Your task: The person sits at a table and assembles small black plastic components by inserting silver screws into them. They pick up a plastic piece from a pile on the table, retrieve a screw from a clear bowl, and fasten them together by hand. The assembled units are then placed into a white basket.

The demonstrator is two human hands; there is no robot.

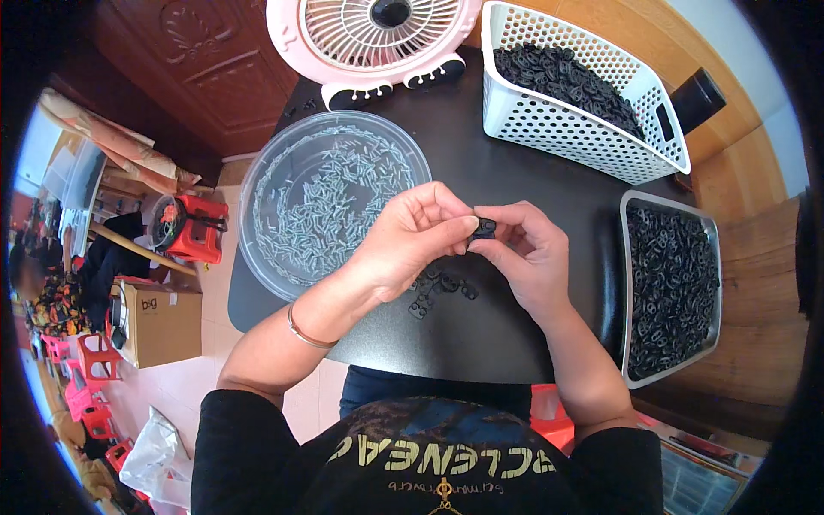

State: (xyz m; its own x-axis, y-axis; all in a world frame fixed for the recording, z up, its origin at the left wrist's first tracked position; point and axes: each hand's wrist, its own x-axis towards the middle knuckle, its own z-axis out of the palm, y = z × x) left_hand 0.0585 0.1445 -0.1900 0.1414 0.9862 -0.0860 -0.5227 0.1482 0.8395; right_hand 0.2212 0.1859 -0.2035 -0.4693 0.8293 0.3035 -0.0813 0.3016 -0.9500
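Note:
Between my two hands, over the dark table, is a small black plastic part. The thumb and fingers of my left hand pinch it from the left. From the other side my right hand pinches the same piece. Fingertips hide much of it, so its exact shape cannot be made out. Under my hands lies a small loose group of similar black parts. Left of them stands a round clear tub holding many small silvery pins or screws, partly behind my left hand and wrist.
A white perforated basket of black parts stands at the far right. Nearer on the right is a metal tray full of black pieces. A pink fan stands at the back. Beyond the table's left edge are a cardboard box and a red stool.

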